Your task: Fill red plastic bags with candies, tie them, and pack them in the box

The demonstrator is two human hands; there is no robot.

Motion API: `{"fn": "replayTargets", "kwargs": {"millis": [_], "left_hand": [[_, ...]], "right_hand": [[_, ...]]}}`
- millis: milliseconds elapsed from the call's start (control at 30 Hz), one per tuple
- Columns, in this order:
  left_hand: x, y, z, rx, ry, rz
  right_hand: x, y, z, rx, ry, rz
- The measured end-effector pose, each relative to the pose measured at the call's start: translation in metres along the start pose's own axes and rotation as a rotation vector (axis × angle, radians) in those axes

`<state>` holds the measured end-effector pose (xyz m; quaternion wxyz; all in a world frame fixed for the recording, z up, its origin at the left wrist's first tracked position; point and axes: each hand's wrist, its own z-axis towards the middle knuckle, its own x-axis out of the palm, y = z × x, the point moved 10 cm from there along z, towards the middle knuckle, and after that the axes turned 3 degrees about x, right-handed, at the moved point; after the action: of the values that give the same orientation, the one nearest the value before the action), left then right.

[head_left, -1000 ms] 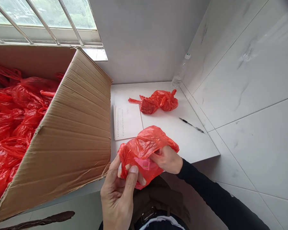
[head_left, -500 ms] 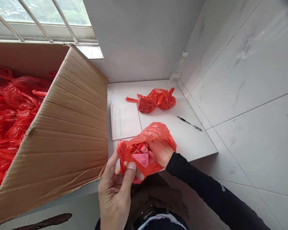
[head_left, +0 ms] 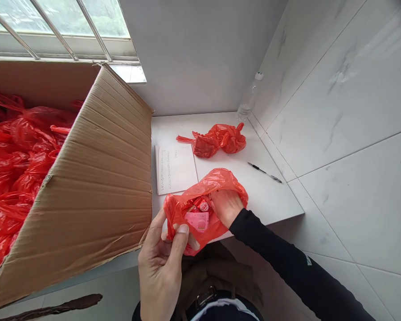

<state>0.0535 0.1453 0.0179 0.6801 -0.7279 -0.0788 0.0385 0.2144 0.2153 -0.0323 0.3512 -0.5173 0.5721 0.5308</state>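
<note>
A thin red plastic bag (head_left: 217,178) is held with its mouth open above the front edge of the white table. My left hand (head_left: 165,263) pinches the bag's left rim between thumb and fingers. My right hand (head_left: 226,207) reaches inside from the right; its fingers are hidden in the bag, so whether they grip anything does not show. Among the contents are a pink packet (head_left: 198,220) and small red wrapped pieces (head_left: 200,205), one with a round pale end.
A large cardboard box (head_left: 96,178) full of red plastic bags (head_left: 23,151) stands at left. On the table (head_left: 267,203) lie a knotted red bag (head_left: 217,140), printed papers (head_left: 177,169) and a pen (head_left: 264,172). A clear bottle (head_left: 247,98) stands in the corner by the tiled wall.
My right hand has shifted slightly within the bag, its fingers now deeper out of sight. My left hand keeps its hold on the rim. The whole view has moved a little.
</note>
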Motion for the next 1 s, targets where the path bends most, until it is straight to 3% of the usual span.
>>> {"fn": "replayTargets", "kwargs": {"millis": [233, 467, 700, 833, 1000], "left_hand": [[-0.001, 0.002, 0.000, -0.027, -0.022, 0.028], [-0.002, 0.001, 0.003, 0.001, -0.014, 0.019], [-0.001, 0.002, 0.002, -0.020, -0.011, 0.022], [-0.004, 0.000, 0.003, -0.003, -0.027, 0.021], [-0.004, 0.003, 0.004, -0.011, -0.023, -0.012]], "right_hand": [[0.027, 0.013, 0.006, -0.097, 0.125, -0.017], [0.018, 0.007, -0.004, -0.006, 0.123, -0.055], [0.025, 0.024, -0.017, -0.139, 0.146, 0.037], [0.021, 0.011, -0.023, -0.147, 0.123, 0.120], [0.010, -0.016, -0.030, 0.003, 0.027, 0.143]]}}
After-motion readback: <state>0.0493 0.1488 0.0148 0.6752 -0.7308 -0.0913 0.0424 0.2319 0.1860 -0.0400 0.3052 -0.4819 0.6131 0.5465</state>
